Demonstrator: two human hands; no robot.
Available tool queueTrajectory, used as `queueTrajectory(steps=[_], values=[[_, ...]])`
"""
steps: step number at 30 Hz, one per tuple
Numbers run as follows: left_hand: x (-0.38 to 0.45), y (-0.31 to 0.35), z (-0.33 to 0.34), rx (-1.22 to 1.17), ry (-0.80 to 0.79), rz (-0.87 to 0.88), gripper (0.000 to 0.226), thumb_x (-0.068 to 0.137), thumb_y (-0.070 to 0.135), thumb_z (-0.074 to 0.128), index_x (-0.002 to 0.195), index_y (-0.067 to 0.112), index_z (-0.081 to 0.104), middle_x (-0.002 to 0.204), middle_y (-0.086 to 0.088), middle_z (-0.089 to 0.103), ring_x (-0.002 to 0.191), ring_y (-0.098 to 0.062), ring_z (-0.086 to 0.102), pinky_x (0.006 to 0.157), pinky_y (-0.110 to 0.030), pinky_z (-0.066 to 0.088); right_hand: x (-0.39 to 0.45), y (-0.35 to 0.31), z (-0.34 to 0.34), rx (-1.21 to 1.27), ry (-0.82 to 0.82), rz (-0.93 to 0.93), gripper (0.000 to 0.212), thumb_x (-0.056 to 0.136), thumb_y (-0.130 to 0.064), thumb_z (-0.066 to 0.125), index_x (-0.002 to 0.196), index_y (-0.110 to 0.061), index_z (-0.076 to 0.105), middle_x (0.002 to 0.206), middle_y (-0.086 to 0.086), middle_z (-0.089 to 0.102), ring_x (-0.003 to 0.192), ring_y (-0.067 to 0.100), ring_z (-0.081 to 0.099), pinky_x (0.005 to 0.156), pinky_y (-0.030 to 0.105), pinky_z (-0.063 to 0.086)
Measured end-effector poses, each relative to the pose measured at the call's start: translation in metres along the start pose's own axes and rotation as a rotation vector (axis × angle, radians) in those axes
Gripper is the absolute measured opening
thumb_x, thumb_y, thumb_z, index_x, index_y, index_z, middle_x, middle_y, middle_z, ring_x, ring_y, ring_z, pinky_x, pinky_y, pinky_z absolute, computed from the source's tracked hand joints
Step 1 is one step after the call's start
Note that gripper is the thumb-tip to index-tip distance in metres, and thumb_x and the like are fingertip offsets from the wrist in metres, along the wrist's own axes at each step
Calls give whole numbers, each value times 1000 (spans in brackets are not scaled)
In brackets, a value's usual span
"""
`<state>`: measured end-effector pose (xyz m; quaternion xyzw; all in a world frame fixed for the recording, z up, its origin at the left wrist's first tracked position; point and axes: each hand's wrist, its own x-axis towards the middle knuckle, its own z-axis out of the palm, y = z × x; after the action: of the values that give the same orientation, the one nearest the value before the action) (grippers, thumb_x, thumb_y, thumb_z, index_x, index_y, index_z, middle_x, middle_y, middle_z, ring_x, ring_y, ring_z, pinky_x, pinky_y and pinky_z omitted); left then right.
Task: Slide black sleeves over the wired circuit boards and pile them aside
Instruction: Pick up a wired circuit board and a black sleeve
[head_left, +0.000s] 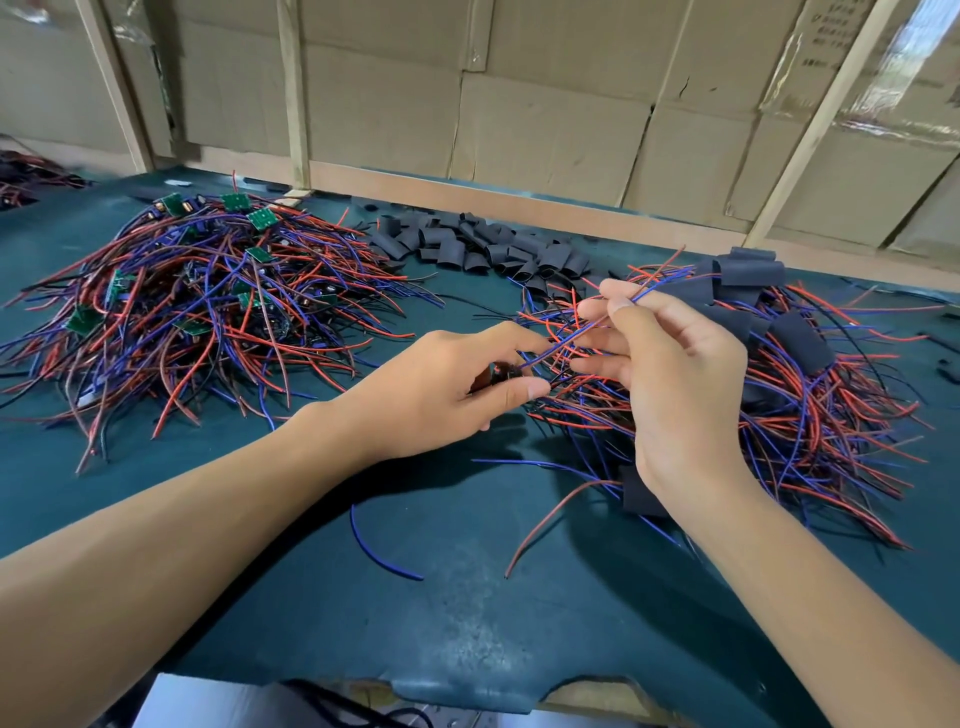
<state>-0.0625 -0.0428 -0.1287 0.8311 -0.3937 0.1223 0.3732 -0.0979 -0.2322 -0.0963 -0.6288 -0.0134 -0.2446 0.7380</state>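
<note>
The work surface is a table covered with a dark green mat (260, 493), worn and torn at the near edge. On its left lies a big heap of bare green circuit boards with red, blue and black wires (197, 312). At the back, in the middle, lies a pile of short black sleeves (478, 247). On the right lies a heap of wired boards already covered by black sleeves (810, 395). Near the front, one loose blue wire (374, 551) and one loose red wire (540, 512) lie on the mat, apart from each other.
</note>
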Motion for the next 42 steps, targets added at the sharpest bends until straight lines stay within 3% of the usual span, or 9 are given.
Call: queueTrajectory(steps=[7,11,16,18,25,30,32,37,42], values=[[57,-19,-54,121,424,-189,25,103,32,51,101,17,71,79,8,73,64,3,62,58,-14,45,-3,0,-2,-31,-15,-78,21,101,-3,56,108,-11,74,84,4,78,73,22,67,56,30,57],[108,-73,-99,638,54,-407,27,100,22,48,113,11,69,112,-16,71,105,-36,63,90,-39,51,-12,5,-4,-178,-72,-232,21,102,-12,58,114,-20,73,89,-5,78,71,14,66,55,36,56],[113,-125,-95,879,-470,-606,38,104,21,38,137,8,53,144,-18,53,129,-36,52,107,-41,41,-22,7,-2,-257,-104,-359,23,98,-19,59,112,-33,71,88,-10,77,66,15,64,57,44,53],[108,-139,-92,934,-541,-633,39,104,27,38,140,20,51,148,-8,50,132,-32,50,109,-46,38,-23,7,-1,-291,-131,-392,24,98,-18,59,112,-33,71,88,-11,77,67,16,65,58,41,54],[109,-146,-90,791,-346,-690,41,89,30,54,130,35,58,135,-1,60,126,-34,52,105,-58,35,-29,6,1,-322,-190,-427,26,98,-18,60,114,-36,69,88,-13,76,70,15,67,59,38,56],[111,-143,-90,676,-243,-731,19,88,51,63,97,36,72,113,6,66,114,-29,57,102,-56,41,-28,6,2,-311,-209,-423,26,97,-14,59,113,-31,70,88,-13,75,69,7,66,59,15,47],[111,-142,-89,643,-177,-730,9,88,41,71,92,33,72,111,5,67,115,-29,56,102,-55,40,-28,7,2,-312,-219,-406,25,97,-15,59,113,-31,70,87,-13,75,68,4,64,61,10,45],[110,-140,-82,641,-23,-685,41,86,26,71,126,22,59,121,-10,61,118,-36,51,103,-52,38,-28,8,1,-318,-228,-408,25,98,-15,59,116,-29,70,87,-12,75,71,8,67,66,13,49],[110,-129,-81,472,128,-539,57,92,25,67,144,21,46,132,-17,57,121,-40,52,107,-54,40,-26,8,2,-346,-207,-405,19,102,-35,55,113,-41,69,84,-11,74,67,19,66,58,43,54]])
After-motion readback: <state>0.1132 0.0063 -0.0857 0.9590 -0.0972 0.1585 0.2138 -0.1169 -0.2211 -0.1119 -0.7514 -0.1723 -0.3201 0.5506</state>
